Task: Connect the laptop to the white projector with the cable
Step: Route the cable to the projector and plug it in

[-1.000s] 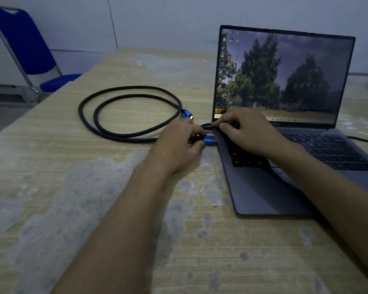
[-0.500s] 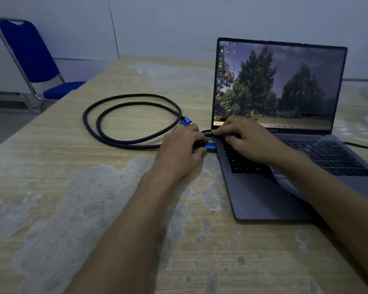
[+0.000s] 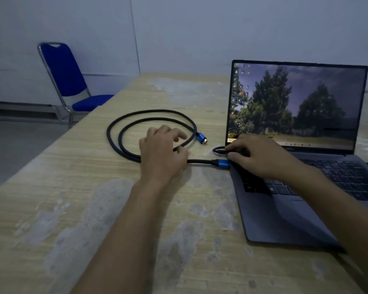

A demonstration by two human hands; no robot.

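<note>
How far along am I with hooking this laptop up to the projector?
Done, apparently: one blue plug sits at the laptop left edge. In hand: nothing; your left hand hovers open over the cable, your right hand steadies the laptop. Left: the free plug lies on the table; no projector in view.

Open laptop (image 3: 285, 219); black coiled cable (image 3: 123, 143), blue plug (image 3: 222, 163) at laptop's left edge.

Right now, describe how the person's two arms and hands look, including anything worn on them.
Both the left hand and the right hand are bare: no gloves, rings, watch or bands show. Both forearms are uncovered from the wrist to the bottom of the frame, with no sleeve in view. No markings show on either in the dim, bluish light.
</note>
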